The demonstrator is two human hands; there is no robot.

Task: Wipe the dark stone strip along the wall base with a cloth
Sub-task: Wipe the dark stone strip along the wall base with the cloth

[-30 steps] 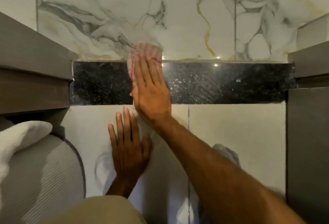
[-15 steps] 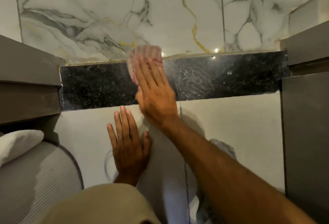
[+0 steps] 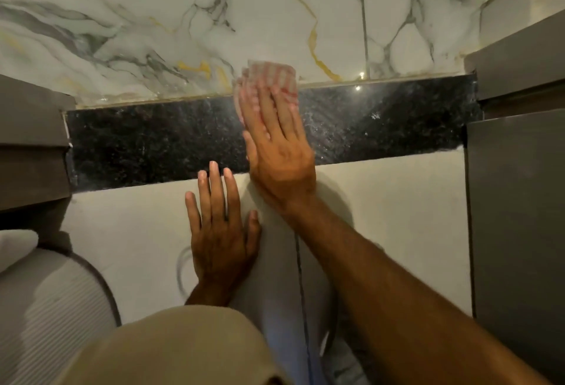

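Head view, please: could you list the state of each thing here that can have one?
Cloth: pressed flat against the strip's upper edge, overlapping the marble wall.
Right hand: flat, fingers extended on the cloth.
Left hand: open, palm flat on the pale floor tile.
Dark stone strip: glossy, with faint streaks to the right.

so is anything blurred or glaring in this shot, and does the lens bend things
Head view: the cloth and right hand are motion-blurred; the left hand is sharper. Small light glints sit on the stone strip. The wide lens tilts the strip and bows the cabinet edges. Lighting is dim and warm.
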